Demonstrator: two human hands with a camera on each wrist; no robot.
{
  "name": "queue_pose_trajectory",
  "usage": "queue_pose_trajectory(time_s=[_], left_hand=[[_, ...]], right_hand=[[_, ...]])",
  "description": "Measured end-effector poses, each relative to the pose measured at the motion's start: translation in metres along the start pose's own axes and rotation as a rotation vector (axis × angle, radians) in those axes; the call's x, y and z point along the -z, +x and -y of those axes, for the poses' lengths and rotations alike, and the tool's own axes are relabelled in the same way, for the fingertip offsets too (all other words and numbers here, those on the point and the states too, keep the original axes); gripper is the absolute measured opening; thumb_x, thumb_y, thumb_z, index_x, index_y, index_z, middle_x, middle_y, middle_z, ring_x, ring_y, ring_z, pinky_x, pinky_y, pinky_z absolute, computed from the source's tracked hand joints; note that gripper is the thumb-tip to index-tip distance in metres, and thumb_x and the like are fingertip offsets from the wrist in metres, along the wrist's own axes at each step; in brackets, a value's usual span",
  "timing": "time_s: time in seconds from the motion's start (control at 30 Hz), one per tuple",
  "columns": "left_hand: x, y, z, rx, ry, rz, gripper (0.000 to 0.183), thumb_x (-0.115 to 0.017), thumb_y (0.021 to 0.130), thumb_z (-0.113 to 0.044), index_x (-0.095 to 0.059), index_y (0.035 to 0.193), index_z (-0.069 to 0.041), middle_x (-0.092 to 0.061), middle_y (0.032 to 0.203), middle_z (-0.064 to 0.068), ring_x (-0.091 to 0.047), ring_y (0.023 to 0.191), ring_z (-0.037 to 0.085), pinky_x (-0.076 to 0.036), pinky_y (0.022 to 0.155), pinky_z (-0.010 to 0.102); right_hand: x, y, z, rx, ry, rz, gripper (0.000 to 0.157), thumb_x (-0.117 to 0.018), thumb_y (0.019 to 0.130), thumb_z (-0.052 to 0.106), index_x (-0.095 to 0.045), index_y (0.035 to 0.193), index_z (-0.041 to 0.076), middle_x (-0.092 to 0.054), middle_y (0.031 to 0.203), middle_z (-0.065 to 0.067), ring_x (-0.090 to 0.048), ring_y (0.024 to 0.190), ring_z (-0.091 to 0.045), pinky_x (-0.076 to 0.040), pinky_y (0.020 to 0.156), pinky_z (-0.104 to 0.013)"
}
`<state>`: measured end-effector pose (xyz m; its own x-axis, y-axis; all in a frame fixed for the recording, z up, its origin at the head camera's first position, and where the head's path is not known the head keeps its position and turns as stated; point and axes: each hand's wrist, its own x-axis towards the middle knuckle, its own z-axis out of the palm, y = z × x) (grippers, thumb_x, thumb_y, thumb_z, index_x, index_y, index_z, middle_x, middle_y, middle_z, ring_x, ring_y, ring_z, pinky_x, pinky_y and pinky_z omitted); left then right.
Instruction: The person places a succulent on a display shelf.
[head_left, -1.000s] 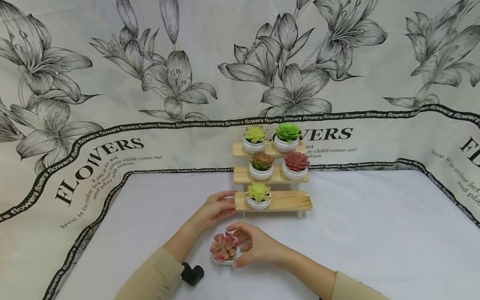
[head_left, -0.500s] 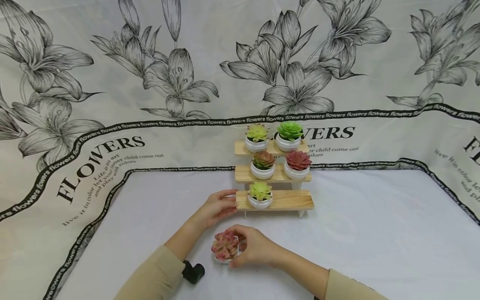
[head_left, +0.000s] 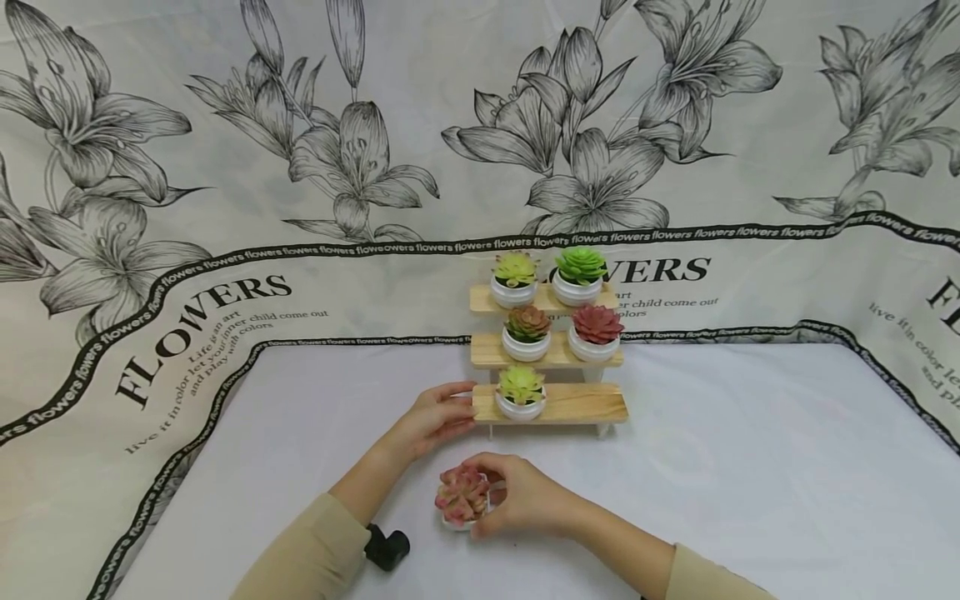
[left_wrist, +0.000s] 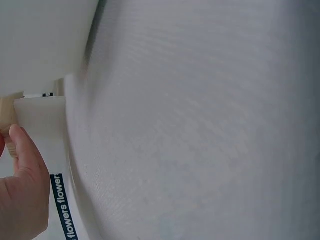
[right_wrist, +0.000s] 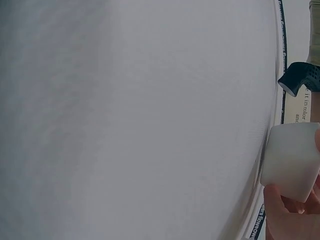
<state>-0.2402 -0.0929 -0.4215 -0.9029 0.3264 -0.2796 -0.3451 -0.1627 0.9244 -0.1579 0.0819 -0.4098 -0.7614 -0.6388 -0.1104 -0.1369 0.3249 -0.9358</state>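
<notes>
My right hand (head_left: 525,498) grips a small white pot with a pink succulent (head_left: 461,493), thumb at the near side and fingers round the far side. In the right wrist view the white pot (right_wrist: 289,159) sits between thumb and fingers. At the left end of the lowest board of a three-tier wooden stand (head_left: 581,403), my left hand (head_left: 429,422) holds the edge. Its fingers meet the pale board end (left_wrist: 7,114) in the left wrist view. A yellow-green potted succulent (head_left: 521,392) stands on that board's left half.
Higher tiers hold brown-green (head_left: 527,329), red (head_left: 596,329), yellow-green (head_left: 514,275) and bright green (head_left: 580,271) potted succulents. A black wrist camera (head_left: 387,547) shows by the left sleeve. Behind the white-covered table (head_left: 750,467) hangs a flower-printed cloth (head_left: 405,200).
My right hand has closed from loosely around the pink succulent's pot to gripping it, and the pot has shifted slightly right. My left hand stays at the stand.
</notes>
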Motion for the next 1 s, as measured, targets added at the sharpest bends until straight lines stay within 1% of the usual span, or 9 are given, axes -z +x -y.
queue_pose_trajectory(time_s=[0.07,0.37,0.53,0.67,0.87,1.0], left_hand=[[0.000,0.000,0.000,0.001,-0.001,-0.003,0.050,-0.053,0.086,0.009,-0.041,0.135,0.006,-0.060,0.105,0.012,-0.062,0.079,0.012,-0.055,0.072,0.021],[0.000,0.001,0.001,0.005,-0.020,0.008,0.050,-0.053,0.086,0.010,-0.040,0.135,0.007,-0.060,0.101,0.011,-0.062,0.078,0.012,-0.055,0.071,0.021],[0.000,0.001,0.001,0.000,-0.019,0.009,0.050,-0.053,0.086,0.010,-0.040,0.135,0.007,-0.061,0.100,0.010,-0.062,0.078,0.011,-0.055,0.070,0.020],[0.000,0.001,0.001,0.001,-0.016,0.001,0.050,-0.052,0.086,0.011,-0.041,0.134,0.007,-0.060,0.100,0.010,-0.062,0.077,0.011,-0.054,0.068,0.020],[-0.002,0.001,0.001,0.011,-0.019,-0.019,0.050,-0.052,0.085,0.011,-0.042,0.134,0.006,-0.060,0.099,0.009,-0.061,0.077,0.011,-0.054,0.068,0.020],[-0.003,0.000,-0.001,0.011,-0.018,-0.021,0.051,-0.053,0.085,0.011,-0.042,0.134,0.006,-0.060,0.100,0.010,-0.061,0.076,0.011,-0.054,0.068,0.020]], right_hand=[[0.003,-0.003,0.000,-0.003,0.001,0.000,0.058,-0.081,0.065,0.009,-0.058,0.119,0.012,-0.062,0.104,0.005,-0.055,0.093,-0.013,-0.050,0.079,-0.028],[0.018,-0.018,-0.003,0.004,0.028,0.011,0.058,-0.081,0.066,0.007,-0.058,0.120,0.010,-0.063,0.108,0.001,-0.055,0.101,-0.015,-0.049,0.083,-0.026],[0.025,-0.026,-0.006,-0.010,0.053,0.014,0.060,-0.080,0.067,0.008,-0.057,0.122,0.012,-0.062,0.111,0.001,-0.054,0.105,-0.018,-0.046,0.087,-0.026],[0.030,-0.032,-0.007,-0.015,0.062,0.011,0.060,-0.080,0.067,0.009,-0.057,0.122,0.014,-0.063,0.110,0.001,-0.053,0.104,-0.020,-0.045,0.088,-0.027],[0.038,-0.041,-0.008,0.003,0.087,0.002,0.060,-0.079,0.068,0.008,-0.057,0.124,0.012,-0.062,0.112,-0.003,-0.053,0.102,-0.020,-0.045,0.089,-0.032],[0.045,-0.045,-0.007,0.011,0.124,0.006,0.061,-0.078,0.070,0.007,-0.055,0.126,0.009,-0.060,0.116,-0.006,-0.052,0.108,-0.019,-0.043,0.096,-0.041]])
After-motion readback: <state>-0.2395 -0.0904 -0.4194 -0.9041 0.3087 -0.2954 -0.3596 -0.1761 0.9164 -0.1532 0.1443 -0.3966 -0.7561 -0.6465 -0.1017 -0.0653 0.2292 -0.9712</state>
